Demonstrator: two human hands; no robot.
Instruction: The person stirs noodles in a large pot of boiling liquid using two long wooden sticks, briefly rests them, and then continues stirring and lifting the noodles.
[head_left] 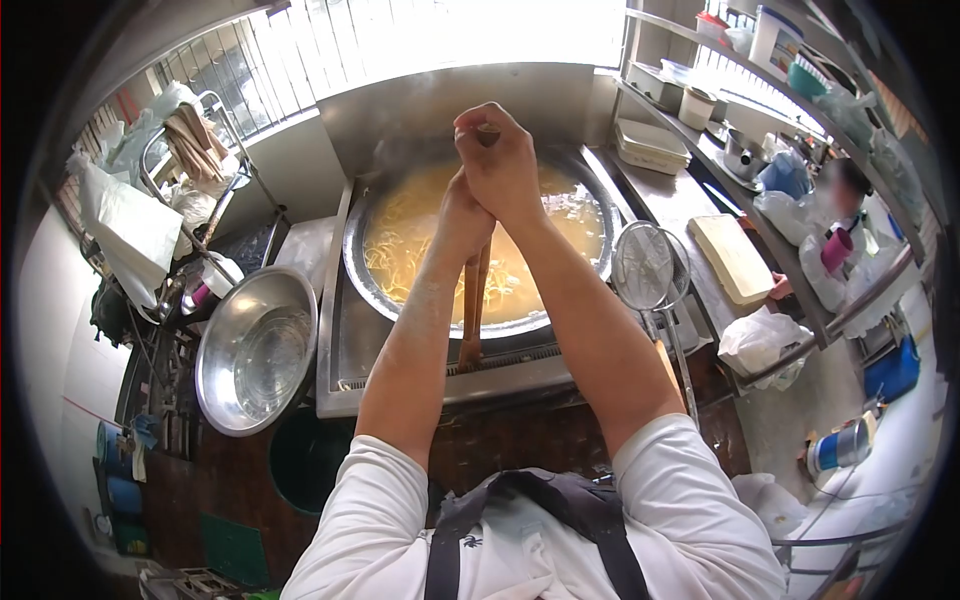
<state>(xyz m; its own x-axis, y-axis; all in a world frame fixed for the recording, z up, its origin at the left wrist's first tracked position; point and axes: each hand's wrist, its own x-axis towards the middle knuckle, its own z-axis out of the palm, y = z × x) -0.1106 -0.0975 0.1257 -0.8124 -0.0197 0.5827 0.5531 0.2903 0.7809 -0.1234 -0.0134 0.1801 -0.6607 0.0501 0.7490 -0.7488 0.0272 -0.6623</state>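
My left hand (462, 218) and my right hand (498, 165) are closed around a long wooden stick (477, 290), one above the other, with the right hand higher. The round end of the stick shows inside my right fist. Below my hands its shaft slants down toward the front rim of the stove. Under my hands sits a wide round wok (352, 262) set into the steel stove. Yellowish noodles (395, 255) lie in cloudy liquid there, with pale foam at the right side and steam at the back.
Left of the stove stands a large metal basin (225, 365). Two wire strainers (642, 262) rest at the wok's right edge. Farther right are a pale block (732, 258), a lidded tub (652, 145) and a plastic bag (765, 345). Another person (848, 190) is beyond the shelves.
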